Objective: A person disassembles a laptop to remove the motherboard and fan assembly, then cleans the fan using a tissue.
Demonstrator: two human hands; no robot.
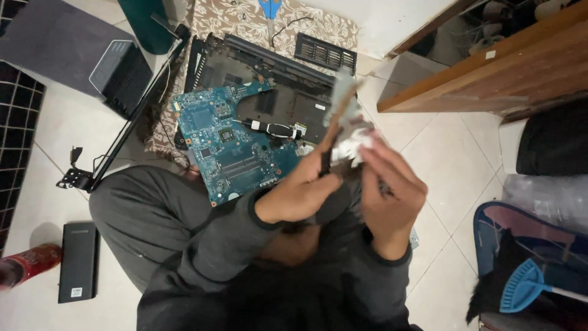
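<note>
My left hand (pixel 303 190) grips a thin grey metal laptop part (pixel 343 104) that stands upright and blurred above the fingers. My right hand (pixel 392 190) is closed on a crumpled white cloth or tissue (pixel 355 144) pressed against that part. Just beyond the hands a blue-green circuit board (pixel 229 144) lies tilted across an opened black laptop base (pixel 269 79). My grey-trousered knee (pixel 153 214) is folded under the board's near corner.
A black laptop lid with hinges (pixel 116 79) lies at left, a black battery pack (pixel 78 260) and a red bottle (pixel 24 263) on the tiled floor at lower left. A wooden furniture edge (pixel 484 79) runs at upper right; a blue brush (pixel 520 285) lies at lower right.
</note>
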